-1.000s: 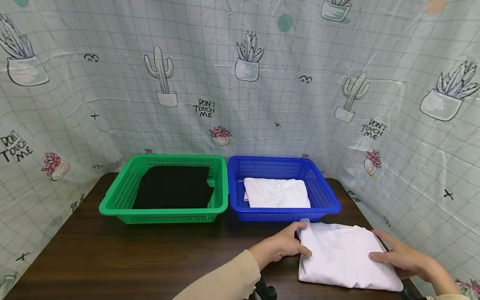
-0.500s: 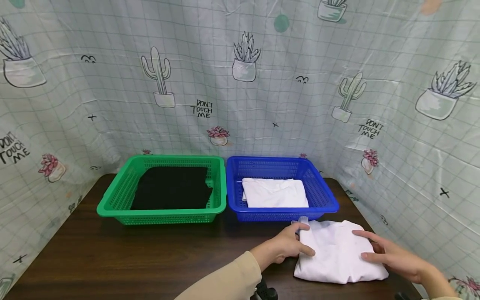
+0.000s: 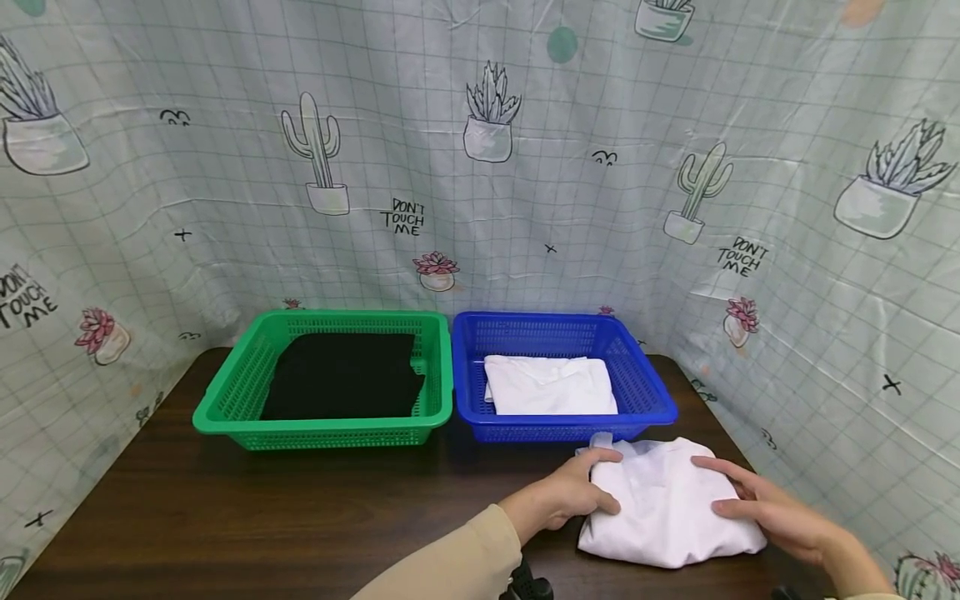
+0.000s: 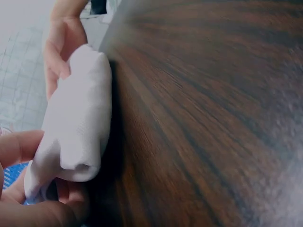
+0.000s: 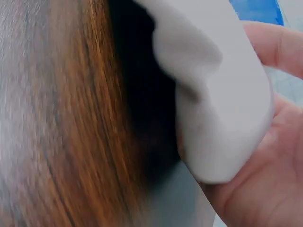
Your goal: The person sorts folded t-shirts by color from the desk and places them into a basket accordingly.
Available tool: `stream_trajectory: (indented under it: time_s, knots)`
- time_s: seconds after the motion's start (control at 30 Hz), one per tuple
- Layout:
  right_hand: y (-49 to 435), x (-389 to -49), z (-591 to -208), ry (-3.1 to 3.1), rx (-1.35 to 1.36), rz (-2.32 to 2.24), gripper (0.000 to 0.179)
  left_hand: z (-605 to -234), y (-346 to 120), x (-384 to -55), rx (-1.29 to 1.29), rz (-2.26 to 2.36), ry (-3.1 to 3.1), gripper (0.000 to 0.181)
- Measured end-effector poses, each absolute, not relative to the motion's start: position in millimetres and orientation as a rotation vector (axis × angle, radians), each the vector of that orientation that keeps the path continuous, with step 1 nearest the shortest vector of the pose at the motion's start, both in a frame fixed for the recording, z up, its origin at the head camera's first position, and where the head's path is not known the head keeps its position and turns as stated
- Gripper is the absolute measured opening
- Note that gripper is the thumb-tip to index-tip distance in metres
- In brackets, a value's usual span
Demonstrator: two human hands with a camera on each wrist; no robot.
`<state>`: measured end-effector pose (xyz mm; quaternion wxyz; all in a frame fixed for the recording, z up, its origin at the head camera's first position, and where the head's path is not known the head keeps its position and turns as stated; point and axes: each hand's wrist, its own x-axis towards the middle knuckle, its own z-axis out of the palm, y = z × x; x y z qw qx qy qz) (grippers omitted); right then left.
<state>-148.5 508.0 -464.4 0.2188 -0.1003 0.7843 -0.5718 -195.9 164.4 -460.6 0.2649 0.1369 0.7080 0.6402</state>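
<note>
A folded white garment (image 3: 667, 508) lies bunched on the right of the table, with a thin see-through strip at its far left corner. My left hand (image 3: 566, 492) grips its left side, thumb on top; the left wrist view shows fingers (image 4: 71, 201) underneath. On the opposite side, my right hand (image 3: 783, 512) holds the right end between thumb and fingers. From the right wrist, the garment (image 5: 232, 104) appears thick and creased, its end against the palm (image 5: 270, 175). The fingers beneath the cloth are partly hidden.
Just behind the garment stands a blue basket (image 3: 570, 421) containing folded white cloth (image 3: 551, 387). A green basket (image 3: 322, 422) with folded black cloth (image 3: 345, 375) sits to its left. A patterned curtain (image 3: 525, 208) closes off the back and sides of the dark wooden table (image 3: 300, 525).
My right hand has moved left, pushing the garment's right end inward. The garment has become shorter and more bunched, shifting slightly left. My left hand stays at its left side.
</note>
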Motion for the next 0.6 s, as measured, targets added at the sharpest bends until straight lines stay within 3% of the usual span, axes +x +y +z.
stream_trajectory:
  time_s: [0.27, 0.6]
  knots:
    - [497.6, -154.9, -464.3, 2.103, -0.312, -1.637, 0.058, -467.4, 160.2, -200.2, 0.376, 1.764, 1.856, 0.062]
    - [497.1, -153.9, -463.0, 2.131, -0.426, -1.627, 0.067, -457.6, 154.0, -197.0, 0.424, 1.704, 1.873, 0.061]
